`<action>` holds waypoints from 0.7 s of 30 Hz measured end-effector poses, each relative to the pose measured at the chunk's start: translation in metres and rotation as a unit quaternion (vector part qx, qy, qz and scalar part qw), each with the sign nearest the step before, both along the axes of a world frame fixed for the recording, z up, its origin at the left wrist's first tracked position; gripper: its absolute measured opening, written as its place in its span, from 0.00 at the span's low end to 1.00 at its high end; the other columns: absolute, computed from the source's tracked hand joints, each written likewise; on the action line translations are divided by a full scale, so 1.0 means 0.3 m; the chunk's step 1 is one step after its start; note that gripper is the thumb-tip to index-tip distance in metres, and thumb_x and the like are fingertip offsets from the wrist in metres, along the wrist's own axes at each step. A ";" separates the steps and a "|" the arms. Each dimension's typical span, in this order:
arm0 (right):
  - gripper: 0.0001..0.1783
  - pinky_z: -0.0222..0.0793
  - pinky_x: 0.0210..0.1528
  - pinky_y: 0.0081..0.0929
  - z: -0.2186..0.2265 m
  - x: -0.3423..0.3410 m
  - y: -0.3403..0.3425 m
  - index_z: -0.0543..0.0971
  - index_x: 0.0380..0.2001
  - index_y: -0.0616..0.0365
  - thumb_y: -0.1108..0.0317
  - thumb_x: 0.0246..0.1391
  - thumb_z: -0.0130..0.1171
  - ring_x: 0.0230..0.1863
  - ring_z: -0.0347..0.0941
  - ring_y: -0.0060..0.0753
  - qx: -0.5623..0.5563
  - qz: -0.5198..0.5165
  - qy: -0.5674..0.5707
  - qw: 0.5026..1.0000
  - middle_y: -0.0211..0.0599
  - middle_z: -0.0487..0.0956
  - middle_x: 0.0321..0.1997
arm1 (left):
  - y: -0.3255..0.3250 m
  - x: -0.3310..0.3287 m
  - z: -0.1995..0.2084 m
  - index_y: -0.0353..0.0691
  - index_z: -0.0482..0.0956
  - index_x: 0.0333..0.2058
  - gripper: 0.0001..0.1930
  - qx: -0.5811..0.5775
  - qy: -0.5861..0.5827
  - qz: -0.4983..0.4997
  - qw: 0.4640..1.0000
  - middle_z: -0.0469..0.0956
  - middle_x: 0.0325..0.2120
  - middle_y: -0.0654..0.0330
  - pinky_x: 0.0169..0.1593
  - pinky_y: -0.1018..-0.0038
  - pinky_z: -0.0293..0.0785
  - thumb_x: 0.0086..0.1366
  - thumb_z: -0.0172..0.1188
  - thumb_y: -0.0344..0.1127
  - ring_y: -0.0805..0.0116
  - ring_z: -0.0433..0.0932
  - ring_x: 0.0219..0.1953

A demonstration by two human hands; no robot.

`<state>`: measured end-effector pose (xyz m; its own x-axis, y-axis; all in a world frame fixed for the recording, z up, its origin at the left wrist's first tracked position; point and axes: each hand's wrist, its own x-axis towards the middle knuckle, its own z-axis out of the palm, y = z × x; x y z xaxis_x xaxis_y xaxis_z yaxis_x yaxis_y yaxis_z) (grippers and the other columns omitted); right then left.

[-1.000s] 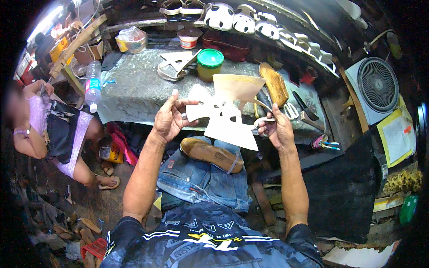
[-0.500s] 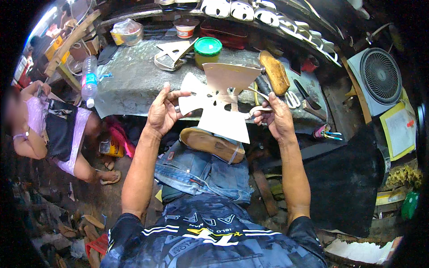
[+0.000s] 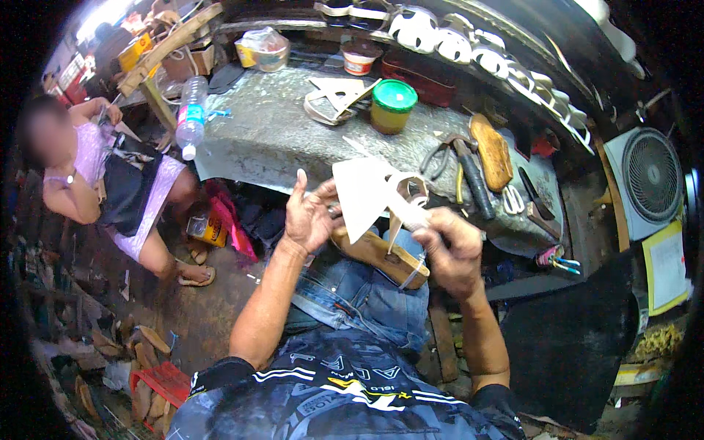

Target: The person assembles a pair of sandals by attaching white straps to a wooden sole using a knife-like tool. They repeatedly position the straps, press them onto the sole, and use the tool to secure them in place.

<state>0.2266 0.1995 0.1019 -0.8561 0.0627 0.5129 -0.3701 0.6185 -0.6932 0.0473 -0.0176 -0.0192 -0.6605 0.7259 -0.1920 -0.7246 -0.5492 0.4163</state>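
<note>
My right hand (image 3: 453,246) is closed on one end of a white cut-out shoe upper (image 3: 359,194), which hangs tilted in front of me with its flaps and strap folded about. My left hand (image 3: 309,214) is beside its left edge, palm up, thumb raised and fingers apart; whether a fingertip touches the edge I cannot tell. Under the upper, a brown wooden shoe last (image 3: 381,258) with a pale band round one end lies across my jeans-covered lap. Part of the last is hidden by the upper.
A worn bench (image 3: 282,110) ahead holds pincers (image 3: 438,158), a hammer (image 3: 475,180), another wooden last (image 3: 491,150), a knife (image 3: 529,185), a green-lidded tub (image 3: 394,106) and a plastic bottle (image 3: 192,117). White sandals (image 3: 455,45) line a shelf. A person (image 3: 121,169) sits at left; a fan (image 3: 651,172) stands right.
The upper has turned from spread flat to tilted and folded, now in my right hand. My left hand has come off it and opened. The view has shifted, so the bench appears further right.
</note>
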 end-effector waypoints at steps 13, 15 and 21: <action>0.13 0.75 0.58 0.53 -0.307 0.050 -0.340 0.82 0.37 0.60 0.65 0.53 0.73 0.62 0.76 0.57 0.204 0.063 0.027 0.977 0.49 0.81 0.54 | -0.152 -0.069 0.023 0.27 0.74 0.63 0.28 0.134 0.164 -0.060 0.975 0.80 0.61 0.43 0.65 0.57 0.81 0.69 0.67 0.36 0.54 0.83 0.61; 0.12 0.74 0.59 0.56 -0.319 0.052 -0.353 0.82 0.37 0.60 0.66 0.52 0.72 0.65 0.74 0.58 0.216 0.069 0.026 0.974 0.48 0.81 0.55 | -0.166 -0.062 0.011 0.27 0.75 0.62 0.27 0.077 0.172 -0.042 0.981 0.81 0.60 0.43 0.65 0.58 0.82 0.69 0.67 0.35 0.54 0.84 0.59; 0.21 0.71 0.62 0.62 -0.321 0.063 -0.356 0.83 0.47 0.58 0.66 0.50 0.74 0.68 0.71 0.61 0.203 0.061 0.024 0.977 0.48 0.81 0.56 | -0.254 -0.066 -0.085 0.25 0.81 0.54 0.25 0.127 0.030 0.033 0.991 0.87 0.48 0.43 0.59 0.53 0.85 0.58 0.58 0.32 0.48 0.88 0.50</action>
